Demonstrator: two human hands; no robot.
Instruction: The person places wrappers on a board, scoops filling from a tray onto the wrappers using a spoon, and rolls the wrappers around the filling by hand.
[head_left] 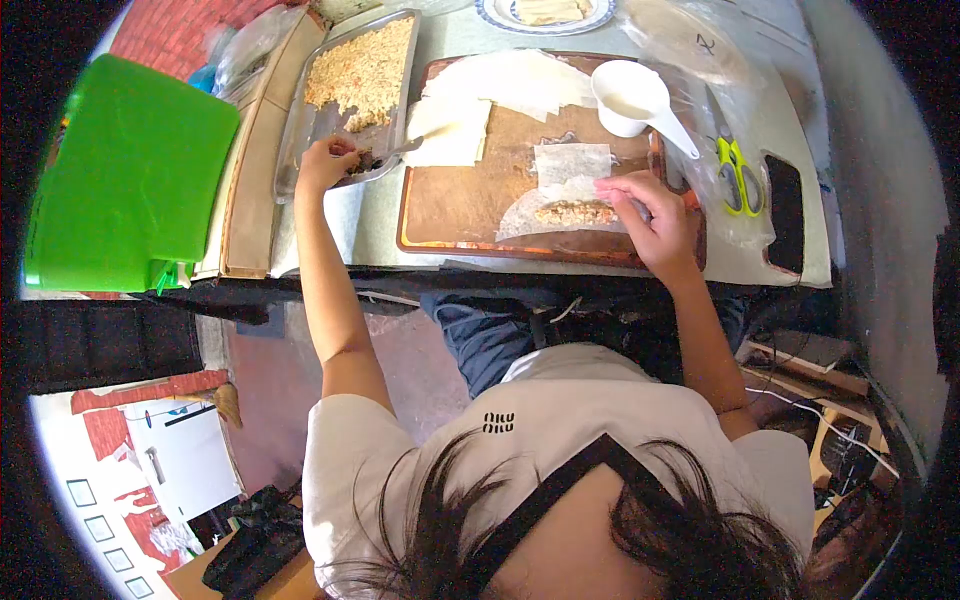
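My left hand (328,164) is at the near right corner of a metal tray (287,165), its fingers curled closed. By its fingertips a metal spoon-like utensil (402,148) lies across the tray's rim; whether the fingers hold it I cannot make out. A crumbly, pale filling (362,70) covers the tray's far part. My right hand (655,218) is open, thumb apart from the outstretched fingers, above the right end of a thin wrapper (517,220). A strip of filling (575,212) lies on that wrapper. Just behind it lies a squarish wrapper piece (572,165).
A brown cutting board (450,210) bears stacked wrappers (450,130), more sheets (510,82) and a white handled cup (630,95). Green-handled scissors (738,178) and a phone-like black slab (785,212) lie right. A green container (125,180) stands left, a plate (490,14) behind.
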